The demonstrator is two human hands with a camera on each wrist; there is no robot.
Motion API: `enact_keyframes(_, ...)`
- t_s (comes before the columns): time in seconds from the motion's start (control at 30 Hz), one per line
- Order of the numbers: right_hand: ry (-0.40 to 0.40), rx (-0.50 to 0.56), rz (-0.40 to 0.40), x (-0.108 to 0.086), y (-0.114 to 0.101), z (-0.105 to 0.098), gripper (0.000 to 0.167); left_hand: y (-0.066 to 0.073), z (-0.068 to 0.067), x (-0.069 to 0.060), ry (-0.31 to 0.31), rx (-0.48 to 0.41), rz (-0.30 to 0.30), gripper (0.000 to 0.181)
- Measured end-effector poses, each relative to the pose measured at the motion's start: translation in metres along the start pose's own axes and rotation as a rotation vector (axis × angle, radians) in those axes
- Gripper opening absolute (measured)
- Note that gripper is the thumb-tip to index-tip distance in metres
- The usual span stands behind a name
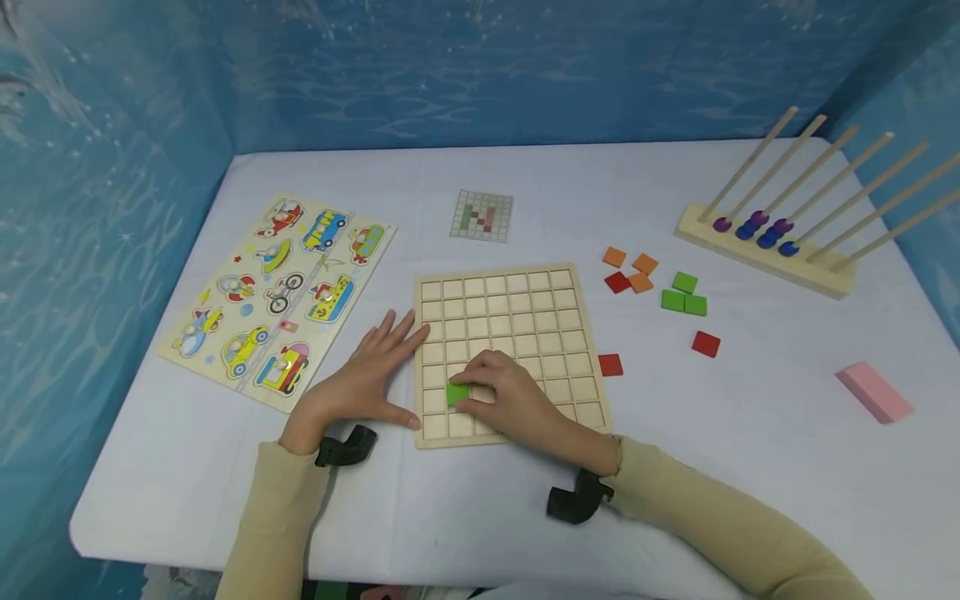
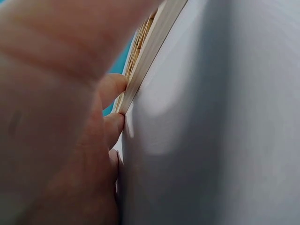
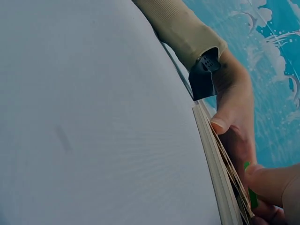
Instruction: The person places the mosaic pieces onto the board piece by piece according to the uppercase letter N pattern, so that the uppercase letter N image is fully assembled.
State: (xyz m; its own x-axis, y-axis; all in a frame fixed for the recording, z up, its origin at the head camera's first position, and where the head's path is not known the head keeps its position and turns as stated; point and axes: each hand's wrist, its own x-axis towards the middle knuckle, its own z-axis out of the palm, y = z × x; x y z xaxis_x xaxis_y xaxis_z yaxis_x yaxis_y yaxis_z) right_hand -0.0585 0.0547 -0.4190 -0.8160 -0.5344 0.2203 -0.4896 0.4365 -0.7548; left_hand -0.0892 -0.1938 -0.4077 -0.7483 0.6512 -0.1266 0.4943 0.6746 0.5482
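Note:
A wooden grid board (image 1: 517, 283) of square cells lies on the white table. Over its lower left part my right hand (image 1: 517, 404) pinches a green square tile (image 1: 457, 394) between thumb and fingers. In the right wrist view the green tile (image 3: 253, 198) stands tilted just above the grid, edge-on. My left hand (image 1: 367, 375) has its fingers spread along the board's left edge, thumb near the lower corner. The left wrist view shows fingertips (image 2: 115, 123) touching the side of the board (image 2: 150, 51).
Right of the board lie orange tiles (image 1: 614, 256), green tiles (image 1: 684, 282) and red tiles (image 1: 706, 343). A pattern card (image 1: 482, 217) is behind it. A vehicle puzzle (image 1: 277, 300) lies left. At right are a peg stand with beads (image 1: 765, 250) and a pink block (image 1: 876, 392).

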Motion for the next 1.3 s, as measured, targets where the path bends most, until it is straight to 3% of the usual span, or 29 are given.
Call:
enact_keyframes(0.4, -0.012, -0.08, -0.039, 0.001, 0.001, 0.002, 0.028, -0.001, -0.002, 0.002, 0.0, 0.003, -0.007, 0.122)
enact_keyframes(0.83, -0.026, -0.026, -0.008, 0.0, -0.003, -0.003, 0.026, -0.001, 0.006, -0.006, 0.012, -0.027, -0.027, 0.121)
enact_keyframes(0.93, 0.047, 0.012, 0.007, 0.002, -0.001, -0.026, 0.027, -0.003, 0.007, -0.006, 0.018, -0.024, -0.021, 0.121)
enact_keyframes(1.07, 0.204, 0.023, 0.046, -0.001, 0.012, -0.075, 0.028, -0.002, 0.006, -0.004, 0.014, -0.029, -0.007, 0.12)
enact_keyframes(1.3, 0.463, -0.034, 0.221, -0.042, 0.063, -0.158, 0.027, 0.0, 0.001, 0.0, 0.005, -0.015, -0.002, 0.121)
